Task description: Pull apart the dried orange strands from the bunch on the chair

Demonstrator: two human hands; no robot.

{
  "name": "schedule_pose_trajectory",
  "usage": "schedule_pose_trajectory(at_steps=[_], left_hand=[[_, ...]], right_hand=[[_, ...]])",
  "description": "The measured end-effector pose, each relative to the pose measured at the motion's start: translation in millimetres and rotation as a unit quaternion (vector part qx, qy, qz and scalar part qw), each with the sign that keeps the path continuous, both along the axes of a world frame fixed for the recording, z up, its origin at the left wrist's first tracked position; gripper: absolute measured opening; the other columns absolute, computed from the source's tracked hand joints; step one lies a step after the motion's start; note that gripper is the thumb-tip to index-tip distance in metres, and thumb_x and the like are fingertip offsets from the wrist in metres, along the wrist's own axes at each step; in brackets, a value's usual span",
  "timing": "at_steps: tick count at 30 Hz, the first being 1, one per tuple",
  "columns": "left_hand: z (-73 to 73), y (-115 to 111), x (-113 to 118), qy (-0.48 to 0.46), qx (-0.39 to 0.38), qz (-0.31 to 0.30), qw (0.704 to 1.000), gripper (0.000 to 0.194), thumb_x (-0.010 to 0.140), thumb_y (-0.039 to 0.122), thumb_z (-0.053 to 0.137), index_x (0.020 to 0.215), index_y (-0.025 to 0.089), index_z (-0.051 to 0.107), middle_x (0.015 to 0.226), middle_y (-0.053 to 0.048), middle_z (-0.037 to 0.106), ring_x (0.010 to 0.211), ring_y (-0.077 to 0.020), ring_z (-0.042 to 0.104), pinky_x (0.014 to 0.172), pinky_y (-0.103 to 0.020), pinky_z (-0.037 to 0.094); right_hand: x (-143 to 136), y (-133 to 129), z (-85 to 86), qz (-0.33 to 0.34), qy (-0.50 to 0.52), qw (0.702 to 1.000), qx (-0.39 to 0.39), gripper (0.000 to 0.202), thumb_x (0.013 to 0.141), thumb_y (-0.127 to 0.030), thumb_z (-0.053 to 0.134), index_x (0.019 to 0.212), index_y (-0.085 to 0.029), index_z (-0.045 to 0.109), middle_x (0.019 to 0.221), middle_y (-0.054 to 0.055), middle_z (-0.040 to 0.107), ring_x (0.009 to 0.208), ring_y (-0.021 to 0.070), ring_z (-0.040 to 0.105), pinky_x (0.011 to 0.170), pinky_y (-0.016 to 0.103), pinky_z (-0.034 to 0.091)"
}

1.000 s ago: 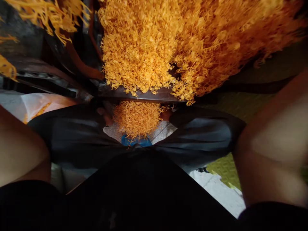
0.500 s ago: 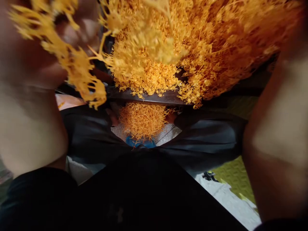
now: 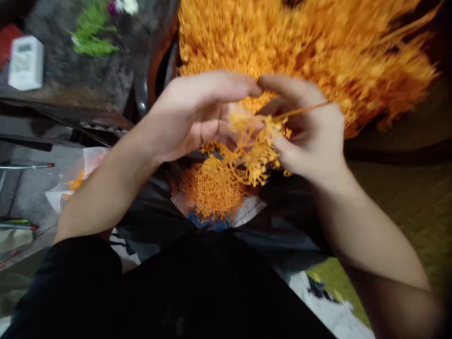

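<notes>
A sprig of orange dried-looking flower (image 3: 252, 157) with fine branching tips hangs between my hands, over my lap. Its thin stem runs across my right hand (image 3: 307, 122), whose thumb and fingers close on it. Beside the sprig, my left hand (image 3: 201, 110) is curved with its palm showing and fingers extended toward the right hand; some fingertips are hidden behind the sprig. Beyond both hands lies a large mass of the same orange flowers (image 3: 282, 42). Lower down, between my knees, is a bundle of thin orange stems (image 3: 213, 188).
A dark table (image 3: 116, 80) at the upper left bears a white box-shaped device (image 3: 26, 63), a green sprig (image 3: 93, 30) and something red (image 3: 9, 42). On the floor at left lies white wrapping (image 3: 56, 195) with orange bits. Something blue (image 3: 208, 221) is under the stem bundle.
Both hands have come together in front of me with a sprig between them; earlier, sprigs hung close to the camera at upper left. The view has shifted, bringing in the table at left.
</notes>
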State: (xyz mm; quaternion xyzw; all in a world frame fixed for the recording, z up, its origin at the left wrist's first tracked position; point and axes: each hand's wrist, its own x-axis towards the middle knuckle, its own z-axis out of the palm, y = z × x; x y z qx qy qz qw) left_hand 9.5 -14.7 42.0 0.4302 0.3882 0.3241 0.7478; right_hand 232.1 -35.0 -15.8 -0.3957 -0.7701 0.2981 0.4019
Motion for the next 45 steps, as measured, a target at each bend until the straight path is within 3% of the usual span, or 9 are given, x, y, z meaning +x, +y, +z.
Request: schedule_pose_trajectory(at_steps=[5, 10, 14, 19, 23, 30, 35, 40, 45], left_hand=[[-17.6, 10.5, -18.7, -0.082, 0.012, -0.107, 0.991, 0.051, 0.074, 0.003, 0.06, 0.125, 0.011, 0.06, 0.085, -0.004, 0.075, 0.085, -0.0219, 0.076, 0.084, -0.039, 0.058], [-37.2, 16.4, -8.3, -0.005, 0.137, -0.042, 0.99, 0.048, 0.065, 0.008, 0.082, 0.111, 0.012, 0.07, 0.092, -0.007, 0.073, 0.083, -0.0177, 0.071, 0.071, -0.028, 0.056], [-46.1, 20.4, 5.8, 0.049, 0.144, 0.026, 0.988, 0.029, 0.073, 0.018, 0.082, 0.099, 0.009, 0.072, 0.078, -0.003, 0.07, 0.063, -0.0088, 0.057, 0.059, -0.023, 0.048], [-53.1, 25.0, 10.0, 0.025, 0.192, 0.059, 0.979, 0.021, 0.079, 0.03, 0.081, 0.086, 0.013, 0.07, 0.085, -0.004, 0.072, 0.083, -0.015, 0.065, 0.085, -0.032, 0.051], [-54.5, 24.1, 10.9, -0.005, 0.205, 0.051, 0.977, 0.027, 0.09, 0.041, 0.071, 0.087, 0.015, 0.067, 0.082, -0.004, 0.071, 0.085, -0.0171, 0.066, 0.093, -0.036, 0.049], [-54.1, 18.1, 15.0, 0.008, 0.216, 0.022, 0.976, 0.024, 0.09, 0.037, 0.07, 0.086, 0.017, 0.057, 0.071, -0.001, 0.069, 0.07, -0.0133, 0.063, 0.082, -0.031, 0.048], [-62.7, 15.0, 17.1, 0.049, 0.195, -0.037, 0.979, 0.03, 0.087, 0.042, 0.072, 0.081, 0.017, 0.056, 0.072, -0.001, 0.068, 0.065, -0.0125, 0.063, 0.071, -0.03, 0.05], [-53.9, 11.2, 11.1, 0.063, 0.202, -0.069, 0.975, 0.033, 0.09, 0.046, 0.069, 0.079, 0.017, 0.057, 0.067, 0.001, 0.064, 0.057, -0.0106, 0.057, 0.064, -0.028, 0.046], [-40.8, -3.8, 6.7, 0.097, 0.227, -0.035, 0.968, 0.032, 0.092, 0.039, 0.065, 0.07, 0.016, 0.059, 0.067, -0.002, 0.062, 0.061, -0.0116, 0.056, 0.066, -0.028, 0.044]], right_hand=[[5.5, 16.2, -5.7, -0.05, 0.065, 0.996, -0.04, 0.012, 0.093, -0.033, 0.071, 0.098, -0.026, 0.078, 0.077, 0.002, 0.068, 0.062, 0.0149, 0.06, 0.058, 0.03, 0.048], [-2.3, 16.4, -10.8, 0.034, -0.02, 0.993, -0.11, 0.048, 0.093, -0.049, 0.068, 0.055, -0.021, 0.06, 0.058, 0.002, 0.057, 0.056, 0.0148, 0.054, 0.055, 0.03, 0.042], [-10.9, 9.6, -13.2, 0.074, -0.072, 0.986, -0.131, 0.037, 0.096, -0.051, 0.063, 0.074, -0.021, 0.065, 0.068, 0.0, 0.061, 0.061, 0.0159, 0.058, 0.059, 0.03, 0.047], [-3.2, 10.1, -9.0, 0.107, -0.095, 0.987, -0.068, 0.026, 0.095, -0.045, 0.068, 0.108, -0.023, 0.073, 0.116, 0.008, 0.072, 0.109, 0.0258, 0.068, 0.1, 0.043, 0.053], [6.2, 14.8, -6.9, 0.104, -0.051, 0.988, -0.099, 0.038, 0.09, -0.047, 0.074, 0.12, -0.026, 0.072, 0.133, 0.01, 0.068, 0.123, 0.0284, 0.065, 0.107, 0.048, 0.053], [8.9, 26.6, -10.0, -0.045, 0.219, 0.954, -0.2, 0.061, 0.088, -0.061, 0.07, 0.139, -0.031, 0.054, 0.121, 0.009, 0.071, 0.101, 0.0245, 0.074, 0.084, 0.043, 0.063], [0.1, 34.1, -4.1, -0.081, 0.242, 0.953, -0.162, 0.07, 0.089, -0.059, 0.069, 0.15, -0.034, 0.044, 0.11, 0.008, 0.068, 0.096, 0.0239, 0.071, 0.074, 0.038, 0.061], [-7.7, 39.1, 14.0, -0.102, 0.248, 0.956, -0.116, 0.054, 0.087, -0.054, 0.073, 0.134, -0.03, 0.06, 0.078, 0.001, 0.056, 0.066, 0.0175, 0.057, 0.058, 0.033, 0.051], [-24.6, 38.6, 23.8, -0.131, 0.357, 0.917, -0.121, 0.033, 0.094, -0.058, 0.063, 0.096, -0.026, 0.06, 0.064, -0.005, 0.036, 0.048, 0.0094, 0.034, 0.044, 0.026, 0.03]])
